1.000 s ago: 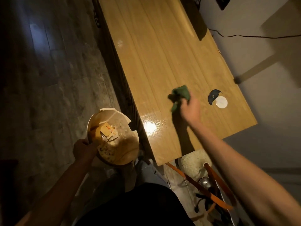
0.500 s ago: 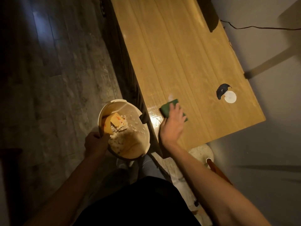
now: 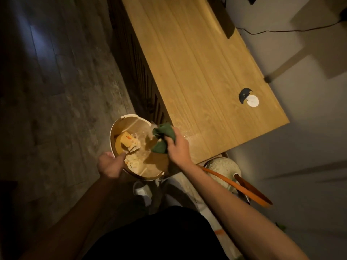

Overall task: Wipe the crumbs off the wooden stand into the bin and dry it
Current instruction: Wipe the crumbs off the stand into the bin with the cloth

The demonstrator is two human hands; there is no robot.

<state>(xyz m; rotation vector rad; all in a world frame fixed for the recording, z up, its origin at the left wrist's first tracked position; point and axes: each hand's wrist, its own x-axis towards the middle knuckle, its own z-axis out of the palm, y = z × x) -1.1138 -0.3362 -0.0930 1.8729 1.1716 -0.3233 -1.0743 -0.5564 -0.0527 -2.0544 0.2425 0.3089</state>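
- Right hand (image 3: 178,145): our grip, curled tight round the green cloth (image 3: 162,136), has swept off the wooden stand (image 3: 202,76) and now hangs over the bin (image 3: 139,147).
- Left hand (image 3: 110,164) clasps the bin rim beside it.
- Crumbs apparently dropping; drying remains.

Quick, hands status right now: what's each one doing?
Left hand: grips the rim of the bin, holding it at the stand's edge.
Right hand: holds the bunched green cloth over the bin.
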